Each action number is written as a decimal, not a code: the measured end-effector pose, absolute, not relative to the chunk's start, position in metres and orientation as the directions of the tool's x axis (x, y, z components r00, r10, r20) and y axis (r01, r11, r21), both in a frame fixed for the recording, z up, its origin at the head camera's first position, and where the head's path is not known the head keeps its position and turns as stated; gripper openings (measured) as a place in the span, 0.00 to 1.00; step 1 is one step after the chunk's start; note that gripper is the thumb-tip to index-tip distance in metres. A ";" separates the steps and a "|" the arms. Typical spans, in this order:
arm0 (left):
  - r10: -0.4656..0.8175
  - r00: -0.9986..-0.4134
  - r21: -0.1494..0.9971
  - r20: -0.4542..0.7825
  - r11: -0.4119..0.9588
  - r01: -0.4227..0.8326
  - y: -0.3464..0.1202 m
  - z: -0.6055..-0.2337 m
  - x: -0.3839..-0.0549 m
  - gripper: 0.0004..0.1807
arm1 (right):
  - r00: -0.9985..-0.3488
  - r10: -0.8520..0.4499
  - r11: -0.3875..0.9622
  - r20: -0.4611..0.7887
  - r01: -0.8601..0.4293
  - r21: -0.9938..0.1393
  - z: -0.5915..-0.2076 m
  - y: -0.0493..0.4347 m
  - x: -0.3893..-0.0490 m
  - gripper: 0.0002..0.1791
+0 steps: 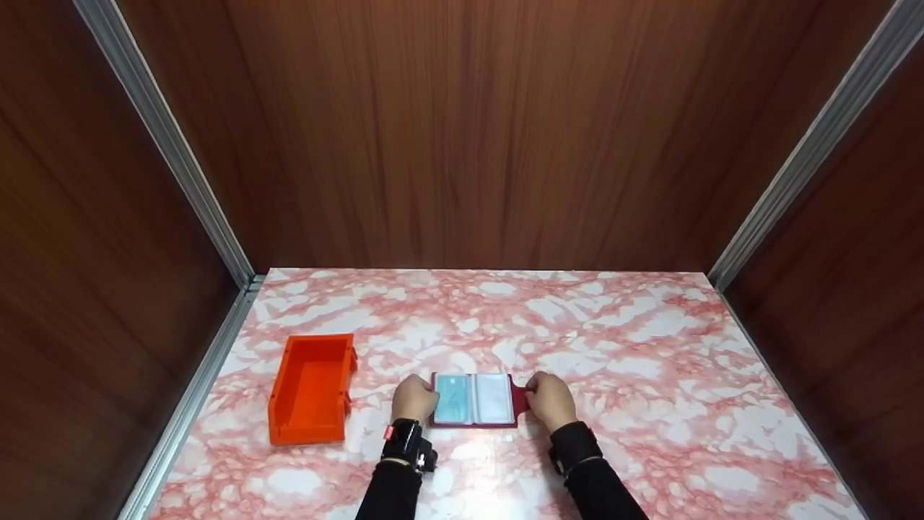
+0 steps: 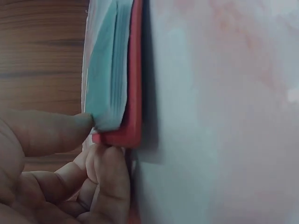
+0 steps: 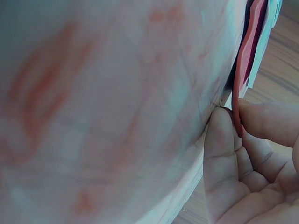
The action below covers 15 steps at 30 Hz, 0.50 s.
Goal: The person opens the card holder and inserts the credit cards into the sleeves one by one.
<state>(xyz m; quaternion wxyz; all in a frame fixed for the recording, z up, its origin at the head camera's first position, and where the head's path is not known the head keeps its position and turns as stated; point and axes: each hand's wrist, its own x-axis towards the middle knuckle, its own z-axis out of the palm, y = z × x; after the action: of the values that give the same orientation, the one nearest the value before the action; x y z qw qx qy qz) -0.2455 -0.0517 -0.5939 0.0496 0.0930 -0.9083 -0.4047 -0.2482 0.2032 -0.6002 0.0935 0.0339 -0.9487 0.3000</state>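
A red card holder (image 1: 475,425) lies spread open between the two hands, with clear sleeves inside. On its left side a light blue card (image 1: 452,399) shows in a sleeve; the right side has a whitish sleeve (image 1: 494,399). My left hand (image 1: 415,399) pinches the left edge, thumb at the sleeves' corner and fingers under the red cover (image 2: 135,93). With thumb and fingers, my right hand (image 1: 553,401) pinches the red closure tab (image 1: 519,399) on the right side. In the right wrist view the tab (image 3: 239,84) runs between thumb and fingertips.
An orange open bin (image 1: 310,435) stands to the left on the pink and white marbled table (image 1: 621,347). Brown wood panels (image 1: 462,137) rise behind and at both sides, with metal rails (image 1: 180,144) at the corners.
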 end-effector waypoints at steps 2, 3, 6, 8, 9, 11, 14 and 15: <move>-0.199 -0.980 0.764 0.009 0.634 -0.122 -0.054 -0.592 -0.245 0.07 | -0.981 -0.007 0.818 0.194 -0.117 -0.564 -0.600 0.203 -0.248 0.05; -0.197 -0.980 0.779 -0.005 0.614 -0.128 -0.056 -0.592 -0.245 0.07 | -0.981 -0.008 0.817 0.194 -0.118 -0.564 -0.600 0.203 -0.248 0.05; -0.177 -0.982 0.841 -0.071 0.519 -0.155 -0.058 -0.588 -0.246 0.09 | -0.982 -0.004 0.812 0.190 -0.114 -0.572 -0.599 0.203 -0.248 0.05; -0.158 -0.981 0.880 -0.114 0.442 -0.174 -0.058 -0.584 -0.246 0.09 | -0.982 -0.003 0.810 0.189 -0.114 -0.575 -0.599 0.203 -0.248 0.06; -0.149 -0.979 0.896 -0.136 0.403 -0.186 -0.058 -0.582 -0.246 0.09 | -0.982 -0.004 0.810 0.190 -0.114 -0.575 -0.599 0.203 -0.248 0.06; -0.128 -0.981 0.914 -0.148 0.361 -0.185 -0.056 -0.579 -0.246 0.09 | -0.982 -0.002 0.810 0.189 -0.112 -0.575 -0.599 0.203 -0.248 0.06; -0.107 -0.986 0.921 -0.127 0.356 -0.158 -0.052 -0.575 -0.248 0.09 | -0.981 -0.007 0.811 0.192 -0.118 -0.573 -0.599 0.203 -0.248 0.06; -0.102 -0.988 0.922 -0.113 0.361 -0.143 -0.050 -0.575 -0.248 0.09 | -0.981 -0.009 0.812 0.196 -0.122 -0.571 -0.600 0.204 -0.248 0.06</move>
<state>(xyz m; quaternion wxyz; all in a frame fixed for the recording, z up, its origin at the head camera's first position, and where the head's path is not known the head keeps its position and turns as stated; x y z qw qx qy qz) -0.2480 -0.0503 -0.5746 -0.0182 0.0743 -0.8247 -0.5603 -0.2475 0.2035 -0.5995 0.0923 0.0346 -0.9474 0.3046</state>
